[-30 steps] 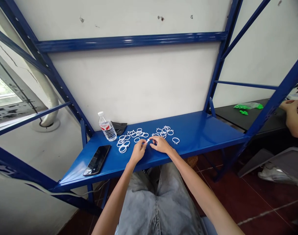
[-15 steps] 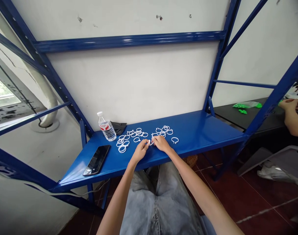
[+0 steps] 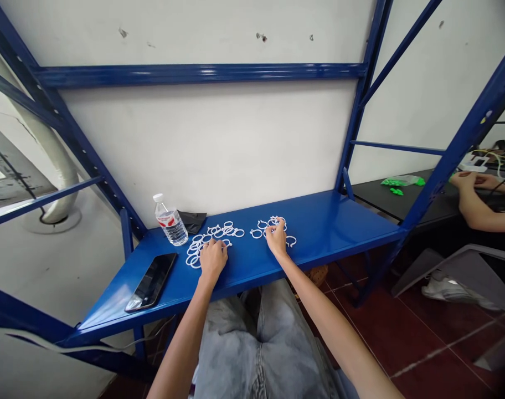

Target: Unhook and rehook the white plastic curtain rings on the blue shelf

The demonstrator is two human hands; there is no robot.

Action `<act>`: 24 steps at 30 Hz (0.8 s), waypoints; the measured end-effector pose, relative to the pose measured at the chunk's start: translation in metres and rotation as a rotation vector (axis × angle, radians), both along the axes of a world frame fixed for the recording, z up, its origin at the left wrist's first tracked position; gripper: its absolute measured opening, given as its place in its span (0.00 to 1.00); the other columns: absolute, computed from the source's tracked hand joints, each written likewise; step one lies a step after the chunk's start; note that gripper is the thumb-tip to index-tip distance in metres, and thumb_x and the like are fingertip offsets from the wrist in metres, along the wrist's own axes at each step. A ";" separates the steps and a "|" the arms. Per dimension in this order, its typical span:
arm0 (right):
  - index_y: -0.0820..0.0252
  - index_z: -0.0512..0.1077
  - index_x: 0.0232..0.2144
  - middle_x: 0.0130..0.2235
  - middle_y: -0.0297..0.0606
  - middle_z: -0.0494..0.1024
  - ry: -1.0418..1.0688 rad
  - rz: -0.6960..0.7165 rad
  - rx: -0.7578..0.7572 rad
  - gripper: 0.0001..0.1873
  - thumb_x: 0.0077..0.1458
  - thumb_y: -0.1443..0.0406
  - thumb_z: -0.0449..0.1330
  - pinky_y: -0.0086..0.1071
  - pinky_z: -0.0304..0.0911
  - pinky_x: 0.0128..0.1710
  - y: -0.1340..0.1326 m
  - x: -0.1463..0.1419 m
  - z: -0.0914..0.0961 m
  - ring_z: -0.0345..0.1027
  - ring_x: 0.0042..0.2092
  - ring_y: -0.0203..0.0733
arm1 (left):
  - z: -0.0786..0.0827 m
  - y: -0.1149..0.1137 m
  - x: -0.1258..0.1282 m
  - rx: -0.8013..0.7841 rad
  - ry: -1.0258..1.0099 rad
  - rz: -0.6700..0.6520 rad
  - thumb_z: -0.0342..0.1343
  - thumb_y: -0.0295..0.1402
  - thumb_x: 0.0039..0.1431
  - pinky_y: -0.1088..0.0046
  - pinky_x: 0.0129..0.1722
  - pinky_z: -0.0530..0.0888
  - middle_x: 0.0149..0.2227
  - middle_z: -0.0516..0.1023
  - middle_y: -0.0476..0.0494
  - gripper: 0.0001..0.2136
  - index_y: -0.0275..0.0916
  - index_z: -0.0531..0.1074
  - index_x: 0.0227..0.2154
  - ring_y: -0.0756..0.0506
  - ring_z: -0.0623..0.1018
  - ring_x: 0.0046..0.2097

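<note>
the bare left hand [image 3: 214, 257] has moved apart onto the left cluster of thin white plastic rings [image 3: 194, 247]; the bare right hand [image 3: 276, 238] has reached the right ring cluster [image 3: 261, 228], perhaps touching it.

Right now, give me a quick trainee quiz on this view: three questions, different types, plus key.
1. The left hand and right hand are each at a separate group of white rings. Which group is nearer the phone? A) the left hand's B) the right hand's
2. True or false: the water bottle stands upright.
3. Fill in the colour: the phone and bottle rest on a ____ tabletop.

Key: 1 A; 2 true; 3 blue.
</note>
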State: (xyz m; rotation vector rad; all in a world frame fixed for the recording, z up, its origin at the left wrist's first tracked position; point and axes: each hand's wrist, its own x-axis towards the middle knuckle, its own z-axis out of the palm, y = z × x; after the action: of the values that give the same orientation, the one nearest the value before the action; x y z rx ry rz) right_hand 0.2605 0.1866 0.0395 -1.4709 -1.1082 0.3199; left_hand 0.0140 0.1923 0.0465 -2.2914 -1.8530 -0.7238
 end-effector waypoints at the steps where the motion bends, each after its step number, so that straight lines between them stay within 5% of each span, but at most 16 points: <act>1: 0.62 0.59 0.65 0.38 0.42 0.83 -0.029 0.002 0.000 0.31 0.61 0.64 0.52 0.40 0.68 0.42 -0.001 0.000 0.001 0.78 0.39 0.53 | -0.001 0.000 0.000 0.008 -0.004 -0.030 0.49 0.33 0.69 0.56 0.50 0.72 0.46 0.79 0.30 0.13 0.37 0.80 0.40 0.31 0.77 0.51; 3: 0.61 0.60 0.65 0.39 0.41 0.82 -0.117 0.078 -0.009 0.30 0.61 0.65 0.53 0.38 0.68 0.40 -0.006 -0.002 0.004 0.77 0.37 0.50 | -0.002 -0.003 0.005 0.013 -0.056 -0.107 0.48 0.34 0.70 0.58 0.49 0.72 0.45 0.80 0.32 0.13 0.38 0.78 0.40 0.33 0.77 0.49; 6: 0.56 0.65 0.64 0.46 0.38 0.82 -0.361 0.370 -0.005 0.30 0.60 0.67 0.58 0.33 0.68 0.40 -0.013 -0.006 0.008 0.76 0.35 0.41 | -0.002 -0.007 0.017 -0.044 -0.217 -0.257 0.46 0.36 0.73 0.64 0.44 0.71 0.42 0.81 0.37 0.13 0.40 0.75 0.41 0.38 0.78 0.44; 9: 0.53 0.75 0.55 0.45 0.37 0.83 -0.645 0.539 -0.024 0.18 0.63 0.65 0.61 0.31 0.66 0.44 -0.019 -0.013 0.011 0.77 0.42 0.42 | -0.002 -0.009 0.026 -0.114 -0.340 -0.429 0.45 0.37 0.74 0.68 0.41 0.69 0.39 0.81 0.42 0.12 0.42 0.73 0.41 0.41 0.78 0.40; 11: 0.54 0.79 0.47 0.42 0.39 0.84 -0.738 0.517 -0.073 0.11 0.69 0.63 0.58 0.31 0.65 0.46 -0.020 -0.017 0.012 0.78 0.46 0.44 | -0.003 -0.009 0.029 -0.145 -0.388 -0.519 0.44 0.39 0.74 0.69 0.40 0.68 0.37 0.80 0.44 0.13 0.42 0.72 0.41 0.43 0.77 0.38; 14: 0.55 0.80 0.44 0.42 0.41 0.85 -0.752 0.449 -0.143 0.14 0.73 0.61 0.54 0.31 0.63 0.44 -0.018 -0.020 0.012 0.79 0.45 0.46 | -0.003 -0.007 0.029 -0.182 -0.468 -0.576 0.46 0.42 0.73 0.70 0.38 0.67 0.35 0.79 0.45 0.14 0.41 0.72 0.39 0.44 0.75 0.35; 24: 0.59 0.79 0.33 0.33 0.37 0.84 -0.533 0.486 -0.154 0.17 0.70 0.69 0.52 0.28 0.61 0.39 -0.014 -0.017 0.013 0.78 0.36 0.41 | -0.004 -0.002 0.029 -0.279 -0.634 -0.646 0.52 0.49 0.69 0.73 0.32 0.63 0.29 0.73 0.50 0.17 0.40 0.74 0.37 0.48 0.69 0.29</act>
State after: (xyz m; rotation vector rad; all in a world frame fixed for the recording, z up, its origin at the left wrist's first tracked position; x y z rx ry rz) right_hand 0.2439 0.1723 0.0527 -1.4444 -1.9166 0.3639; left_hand 0.0430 0.1902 0.0427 -3.1655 -1.4193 -1.5014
